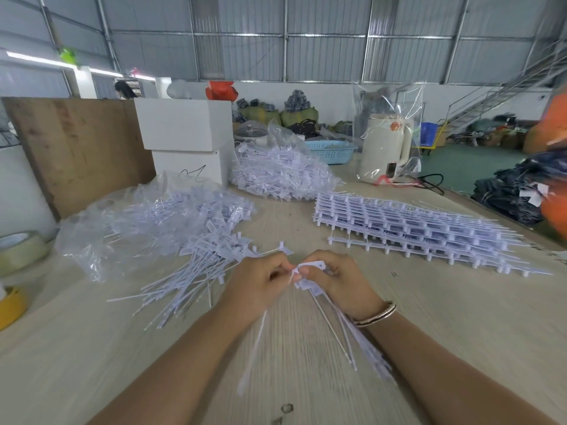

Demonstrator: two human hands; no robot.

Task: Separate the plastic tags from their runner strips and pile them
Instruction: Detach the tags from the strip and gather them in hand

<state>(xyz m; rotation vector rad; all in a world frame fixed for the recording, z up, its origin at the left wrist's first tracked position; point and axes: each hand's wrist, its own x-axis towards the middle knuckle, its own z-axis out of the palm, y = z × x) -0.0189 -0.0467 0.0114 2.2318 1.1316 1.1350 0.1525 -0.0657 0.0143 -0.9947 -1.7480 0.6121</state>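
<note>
My left hand (pixel 256 282) and my right hand (pixel 340 283) meet at the middle of the table, both pinching a small cluster of white plastic tags (pixel 310 268). Long thin tails hang from each hand toward me; one tail (pixel 254 354) trails below my left hand. Left of my hands lies a loose pile of separated tags (pixel 187 277), spilling out of a clear bag (pixel 132 228). A stack of uncut tag sheets on their runner strips (pixel 408 231) lies to the right, beyond my right hand.
A second heap of tags (pixel 282 173) sits farther back by two white boxes (pixel 187 136). Tape rolls (pixel 15 250) lie at the left edge. A cream kettle in plastic (pixel 386 145) and a blue basket (pixel 331 150) stand at the back. A brown board (pixel 76 148) leans left.
</note>
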